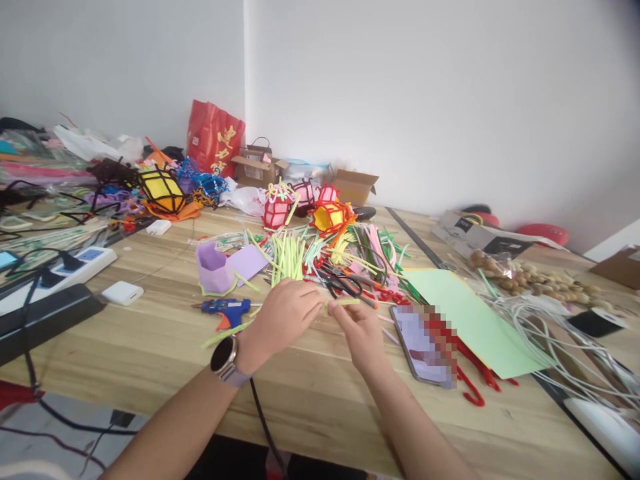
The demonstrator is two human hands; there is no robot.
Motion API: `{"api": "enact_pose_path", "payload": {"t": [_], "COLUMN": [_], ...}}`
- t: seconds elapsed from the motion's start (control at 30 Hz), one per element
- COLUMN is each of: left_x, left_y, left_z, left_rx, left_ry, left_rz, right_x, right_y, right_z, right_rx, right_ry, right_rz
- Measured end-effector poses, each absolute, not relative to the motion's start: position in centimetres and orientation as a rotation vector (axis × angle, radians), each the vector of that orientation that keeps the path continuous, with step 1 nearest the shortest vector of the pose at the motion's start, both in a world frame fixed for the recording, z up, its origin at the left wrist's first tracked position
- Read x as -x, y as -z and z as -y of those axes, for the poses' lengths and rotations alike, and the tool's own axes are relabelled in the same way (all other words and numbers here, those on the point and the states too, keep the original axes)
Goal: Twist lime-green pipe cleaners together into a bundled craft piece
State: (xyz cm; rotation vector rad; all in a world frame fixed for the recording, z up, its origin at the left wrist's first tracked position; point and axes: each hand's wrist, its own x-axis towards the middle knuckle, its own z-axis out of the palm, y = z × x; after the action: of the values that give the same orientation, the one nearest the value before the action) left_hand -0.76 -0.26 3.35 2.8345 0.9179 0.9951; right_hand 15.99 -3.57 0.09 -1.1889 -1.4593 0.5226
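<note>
My left hand (287, 313), with a watch on the wrist, is closed on a yellow-green pipe cleaner (349, 302). My right hand (359, 330) pinches the same pipe cleaner close by, and a short end sticks out to the right. Just left of my left hand lies a blue glue gun (227, 308) with an orange trigger. Behind it stand a purple six-sided cup shape (213, 263) edged in green and a flat purple sheet (247, 262). A bundle of yellow-green pipe cleaners (289, 257) lies beyond my hands, beside black-handled scissors (345, 285).
A phone (420, 347) and a light green sheet (475, 317) lie to the right, near white cables (555, 347). At left are a power strip (85, 263) and a white charger case (123, 293). Small lanterns (327, 217), boxes (353, 187) and a red bag (213, 140) stand at the back.
</note>
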Motion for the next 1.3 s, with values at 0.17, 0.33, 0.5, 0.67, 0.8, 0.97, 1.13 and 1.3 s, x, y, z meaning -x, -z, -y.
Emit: {"api": "enact_pose_path", "payload": {"t": [0.17,0.33,0.5,0.67,0.8,0.97,1.13,1.3], "left_x": [0.7,0.8,1.3,1.7,1.5,0.9,0.6,0.9], "left_y": [-2.9,-2.7,-3.2,-4.0,-3.7,-3.2,-2.9,-3.2], "left_z": [0.1,-0.4,-0.7,-0.7,-0.4,0.1,0.1,-0.4], "left_rx": [-2.929,-2.702,-2.414,-2.281,-2.401,-2.78,-2.837,-2.538], "left_ry": [-0.896,-0.943,-1.01,-0.916,-0.898,-0.926,-0.89,-0.966], "left_rz": [-0.956,-0.93,-0.967,-0.896,-0.826,-0.886,-0.969,-0.862], "right_x": [-15.3,-16.2,-17.0,-17.0,-16.7,-15.8,-15.6,-17.1], "right_y": [0.0,-0.4,-0.5,-0.5,-0.5,-0.1,0.2,0.2], "right_z": [3.2,3.4,3.6,4.2,4.2,3.5,3.2,2.8], "right_rx": [1.239,1.304,1.13,1.065,1.061,1.212,1.135,1.144], "right_ry": [-1.095,-0.823,-0.03,0.627,0.481,-0.724,-1.223,-1.028], "right_rz": [1.093,1.351,1.794,1.787,1.837,1.4,1.061,1.209]}}
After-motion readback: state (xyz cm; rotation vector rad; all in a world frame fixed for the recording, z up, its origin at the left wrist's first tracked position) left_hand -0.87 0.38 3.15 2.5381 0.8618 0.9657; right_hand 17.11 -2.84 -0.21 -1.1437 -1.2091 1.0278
